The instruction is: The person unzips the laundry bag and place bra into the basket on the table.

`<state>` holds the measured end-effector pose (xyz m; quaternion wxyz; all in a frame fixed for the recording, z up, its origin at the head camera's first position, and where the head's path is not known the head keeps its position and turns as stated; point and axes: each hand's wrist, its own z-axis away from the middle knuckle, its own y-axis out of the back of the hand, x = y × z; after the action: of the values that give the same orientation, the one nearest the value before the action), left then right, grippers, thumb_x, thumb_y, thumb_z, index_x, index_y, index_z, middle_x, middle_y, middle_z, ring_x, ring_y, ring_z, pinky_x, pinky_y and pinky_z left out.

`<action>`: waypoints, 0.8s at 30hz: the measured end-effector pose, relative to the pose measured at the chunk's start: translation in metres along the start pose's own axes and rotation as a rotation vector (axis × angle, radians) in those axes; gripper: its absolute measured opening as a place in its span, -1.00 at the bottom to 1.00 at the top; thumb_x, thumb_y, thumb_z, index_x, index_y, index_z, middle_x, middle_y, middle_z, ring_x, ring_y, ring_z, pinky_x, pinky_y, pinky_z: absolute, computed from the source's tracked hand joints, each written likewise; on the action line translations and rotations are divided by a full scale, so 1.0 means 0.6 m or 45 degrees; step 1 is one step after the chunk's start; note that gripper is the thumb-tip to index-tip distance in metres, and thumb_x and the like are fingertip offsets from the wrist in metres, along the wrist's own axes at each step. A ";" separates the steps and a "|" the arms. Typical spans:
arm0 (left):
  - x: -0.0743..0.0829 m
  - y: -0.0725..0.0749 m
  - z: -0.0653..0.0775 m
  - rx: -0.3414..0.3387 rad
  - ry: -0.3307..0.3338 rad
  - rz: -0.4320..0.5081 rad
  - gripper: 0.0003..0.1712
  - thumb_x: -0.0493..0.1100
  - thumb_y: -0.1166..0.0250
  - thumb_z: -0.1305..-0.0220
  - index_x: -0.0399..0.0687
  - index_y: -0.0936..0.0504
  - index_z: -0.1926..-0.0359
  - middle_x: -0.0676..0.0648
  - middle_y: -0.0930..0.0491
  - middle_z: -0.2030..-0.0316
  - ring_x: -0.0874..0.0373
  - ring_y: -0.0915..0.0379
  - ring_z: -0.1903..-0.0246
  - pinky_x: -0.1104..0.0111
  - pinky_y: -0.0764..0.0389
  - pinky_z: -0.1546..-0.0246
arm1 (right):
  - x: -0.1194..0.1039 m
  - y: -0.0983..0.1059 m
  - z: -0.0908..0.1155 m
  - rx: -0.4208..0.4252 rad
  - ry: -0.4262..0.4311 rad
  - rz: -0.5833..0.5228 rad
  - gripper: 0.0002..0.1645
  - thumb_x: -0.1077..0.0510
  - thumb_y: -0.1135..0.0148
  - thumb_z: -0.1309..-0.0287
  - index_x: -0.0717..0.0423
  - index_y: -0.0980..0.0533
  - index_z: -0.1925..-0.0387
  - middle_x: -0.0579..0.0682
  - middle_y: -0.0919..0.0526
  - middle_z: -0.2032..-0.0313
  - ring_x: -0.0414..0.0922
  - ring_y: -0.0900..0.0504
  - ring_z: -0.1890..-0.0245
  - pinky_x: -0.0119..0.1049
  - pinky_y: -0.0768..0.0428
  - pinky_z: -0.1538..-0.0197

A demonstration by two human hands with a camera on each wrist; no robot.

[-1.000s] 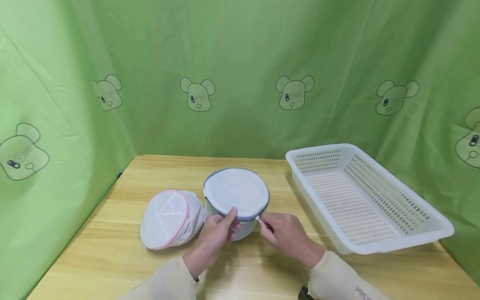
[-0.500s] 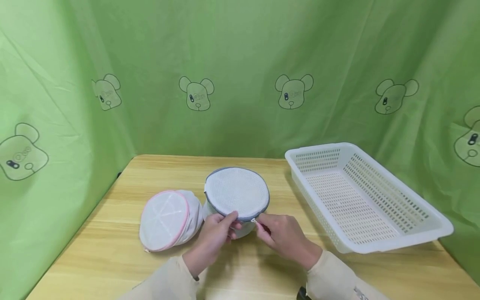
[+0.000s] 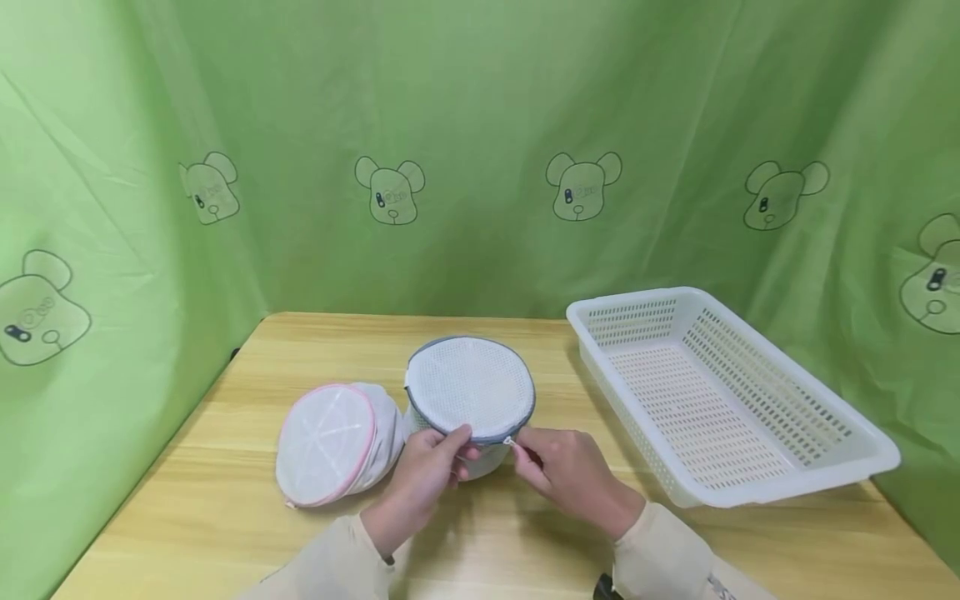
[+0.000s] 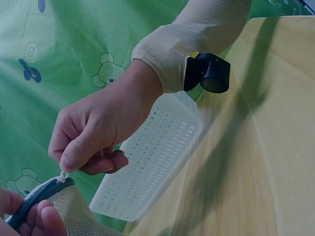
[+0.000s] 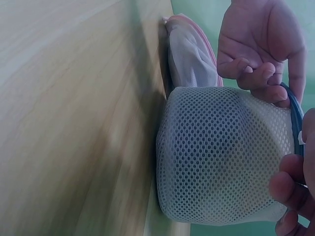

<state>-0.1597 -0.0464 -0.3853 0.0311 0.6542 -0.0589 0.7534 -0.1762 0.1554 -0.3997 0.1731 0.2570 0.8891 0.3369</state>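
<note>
A round white mesh laundry bag [image 3: 472, 383] stands upright on the table, its top zipped round with a grey-blue edge. My left hand [image 3: 418, 475] pinches the front of that edge, thumb on top and fingers below. Just right of it, my right hand [image 3: 573, 475] pinches the small white zipper pull [image 3: 509, 441]. In the left wrist view the right hand [image 4: 101, 123] holds the pull [image 4: 62, 177] at the blue edge. The right wrist view shows the bag's honeycomb mesh side [image 5: 221, 152] and the left hand [image 5: 266, 49] at its rim.
Left of the mesh bag lies a second white bag [image 3: 326, 446] with pink trim, tilted on its side. A white perforated plastic basket [image 3: 626, 408] stands at the right of the wooden table [image 3: 247, 533]. A green curtain [image 3: 480, 250] surrounds the back and sides.
The right hand and the zipper pull have slid slightly left along the bag's front edge, mostly in the earlier half-second. The left hand keeps its grip. The whole view shifts a little.
</note>
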 end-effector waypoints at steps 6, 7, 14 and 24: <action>0.002 0.003 0.002 -0.008 0.010 0.006 -0.66 -0.06 -0.14 -0.41 -0.31 -0.59 0.30 0.07 -0.59 0.53 0.26 -0.40 0.61 0.43 -0.37 0.53 | 0.004 0.000 0.002 -0.002 -0.014 0.005 -0.70 0.28 -0.13 0.01 -0.10 -0.27 0.66 -0.35 -0.21 0.72 -0.51 -0.06 0.68 -0.71 -0.06 0.69; 0.002 0.004 0.002 -0.007 0.011 0.007 -0.66 -0.06 -0.15 -0.41 -0.31 -0.59 0.29 0.06 -0.59 0.52 0.27 -0.41 0.61 0.43 -0.37 0.53 | 0.004 0.000 0.002 -0.003 -0.014 0.006 -0.70 0.28 -0.12 0.00 -0.09 -0.27 0.66 -0.35 -0.21 0.72 -0.51 -0.06 0.69 -0.71 -0.07 0.69; -0.001 0.006 0.000 -0.004 -0.002 0.020 -0.66 -0.05 -0.18 -0.38 -0.30 -0.59 0.32 0.03 -0.60 0.51 0.28 -0.41 0.62 0.46 -0.38 0.53 | 0.005 0.003 0.001 -0.004 -0.009 0.015 -0.71 0.28 -0.12 0.00 -0.08 -0.28 0.66 -0.34 -0.22 0.73 -0.51 -0.07 0.69 -0.71 -0.07 0.68; -0.001 0.008 0.001 -0.004 -0.004 0.034 -0.68 -0.07 -0.17 -0.39 -0.30 -0.58 0.31 0.04 -0.60 0.52 0.28 -0.41 0.62 0.46 -0.38 0.54 | 0.009 0.006 0.005 -0.006 -0.040 0.034 -0.72 0.30 -0.12 0.03 -0.07 -0.30 0.65 -0.34 -0.21 0.73 -0.50 -0.08 0.69 -0.68 -0.08 0.69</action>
<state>-0.1596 -0.0515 -0.3861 0.0219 0.6546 -0.0687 0.7525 -0.1781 0.1625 -0.3998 0.1833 0.2739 0.8819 0.3372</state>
